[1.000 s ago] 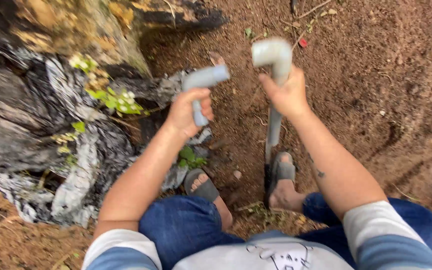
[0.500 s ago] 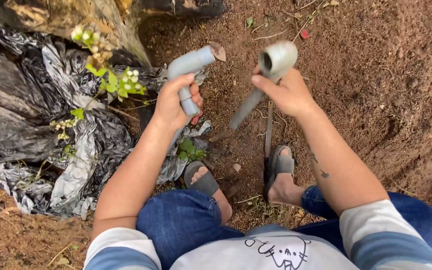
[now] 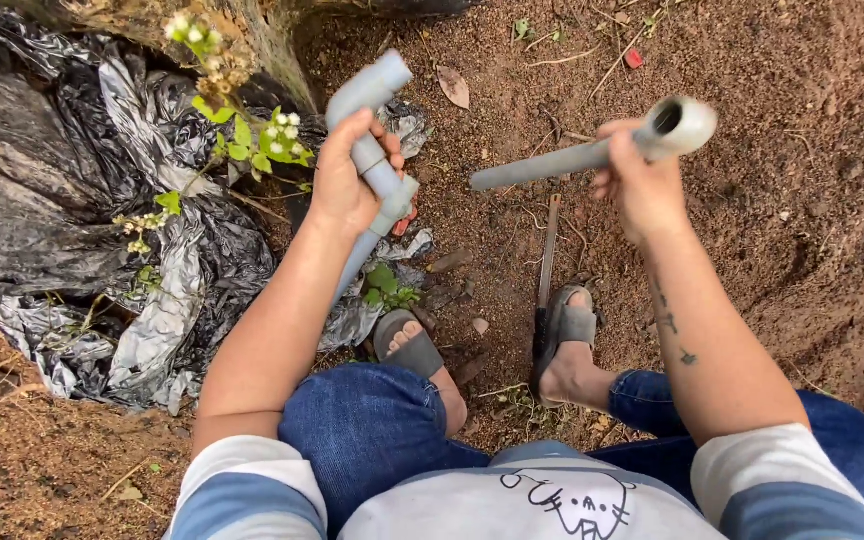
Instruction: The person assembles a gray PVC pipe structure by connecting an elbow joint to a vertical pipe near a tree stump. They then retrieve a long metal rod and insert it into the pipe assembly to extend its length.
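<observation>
Pipes swung apart, left hand (image 3: 352,180), right hand (image 3: 642,185), bare soil (image 3: 802,130) between

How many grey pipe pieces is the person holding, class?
2. One bent pipe piece is in the left hand, above the black plastic sheet; one straight pipe with an elbow is in the right hand.

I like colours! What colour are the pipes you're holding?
Grey, both pipes, clear in the head view.
</observation>
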